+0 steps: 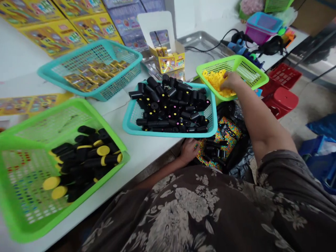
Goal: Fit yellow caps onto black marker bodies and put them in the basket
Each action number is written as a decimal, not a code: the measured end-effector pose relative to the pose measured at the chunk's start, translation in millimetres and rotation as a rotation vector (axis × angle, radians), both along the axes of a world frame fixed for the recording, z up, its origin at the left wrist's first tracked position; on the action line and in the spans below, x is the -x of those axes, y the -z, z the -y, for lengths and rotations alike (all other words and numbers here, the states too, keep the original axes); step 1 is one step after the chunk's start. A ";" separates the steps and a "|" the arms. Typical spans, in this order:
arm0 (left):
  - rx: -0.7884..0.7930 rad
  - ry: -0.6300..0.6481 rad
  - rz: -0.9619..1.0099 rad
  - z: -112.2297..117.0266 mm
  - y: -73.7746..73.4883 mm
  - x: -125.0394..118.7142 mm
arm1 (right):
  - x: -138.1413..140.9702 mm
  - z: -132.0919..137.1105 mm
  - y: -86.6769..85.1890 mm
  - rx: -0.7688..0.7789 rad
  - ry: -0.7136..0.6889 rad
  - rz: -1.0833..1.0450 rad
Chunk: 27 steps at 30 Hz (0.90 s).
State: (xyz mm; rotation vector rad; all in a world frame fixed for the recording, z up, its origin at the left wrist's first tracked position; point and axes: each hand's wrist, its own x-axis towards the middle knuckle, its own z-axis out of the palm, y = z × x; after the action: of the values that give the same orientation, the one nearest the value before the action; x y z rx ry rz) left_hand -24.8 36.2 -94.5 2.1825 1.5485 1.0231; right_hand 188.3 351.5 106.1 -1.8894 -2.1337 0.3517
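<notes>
My right hand [231, 81] rests in a heap of small yellow plastic pieces [216, 82] inside a lime-green mesh basket [243, 68], and its fingers are hidden among them. My left hand [188, 150] is low at the table's edge, beside a black plastic bag [237, 161] holding multicoloured beads [228, 129] and several black tubes [214, 148]. A teal basket [173, 133] in front of me is piled with black tubes with coloured dots [168, 105]. At the left, a larger green basket [65, 119] holds black tubes with yellow caps [86, 157].
A teal basket [89, 70] of yellow packets stands at the back of the white table [147, 150]. Printed yellow cards [57, 31], a cardboard display box [168, 52] and a steel tray [199, 45] lie beyond. Red stools [280, 101] and coloured tubs [262, 28] stand to the right.
</notes>
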 end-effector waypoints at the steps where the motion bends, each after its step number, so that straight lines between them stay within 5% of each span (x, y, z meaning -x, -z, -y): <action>1: -0.002 0.000 -0.014 0.5 -0.8 -0.5 | -2.6 3.8 -10.7 0.024 0.090 -0.087; 6: 0.028 0.081 -0.057 -2.1 -11.7 -14.3 | -29.4 44.4 -64.0 -0.027 0.231 -0.461; 9: 0.101 0.136 -0.088 -9.3 -22.3 -28.8 | -53.8 86.0 -70.2 -0.117 0.186 -0.619; 11: 0.154 0.148 -0.121 -15.7 -29.3 -38.0 | -67.9 121.0 -56.6 -0.158 0.135 -0.669; 14: 0.246 0.165 -0.179 -24.2 -38.6 -48.3 | -79.1 176.9 -12.6 -0.034 0.083 -0.589; 17: 0.346 0.184 -0.235 -28.1 -46.4 -54.5 | -78.0 221.0 41.6 0.155 0.157 -0.332; 20: 0.422 0.166 -0.239 -27.4 -51.1 -57.2 | -73.3 245.0 80.3 0.143 0.257 -0.057; 23: 0.432 0.119 -0.143 -24.5 -50.6 -54.7 | -74.6 255.9 95.6 0.083 0.270 0.043; 27: 0.439 0.059 0.187 -18.0 -47.6 -44.9 | -76.3 272.7 95.4 -0.112 0.263 -0.028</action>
State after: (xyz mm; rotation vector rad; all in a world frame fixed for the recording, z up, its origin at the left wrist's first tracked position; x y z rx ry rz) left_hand 20.1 54.2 -47.0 1.7694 1.4503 0.7558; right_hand 264.6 78.9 10.7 -2.0525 -1.8162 0.1968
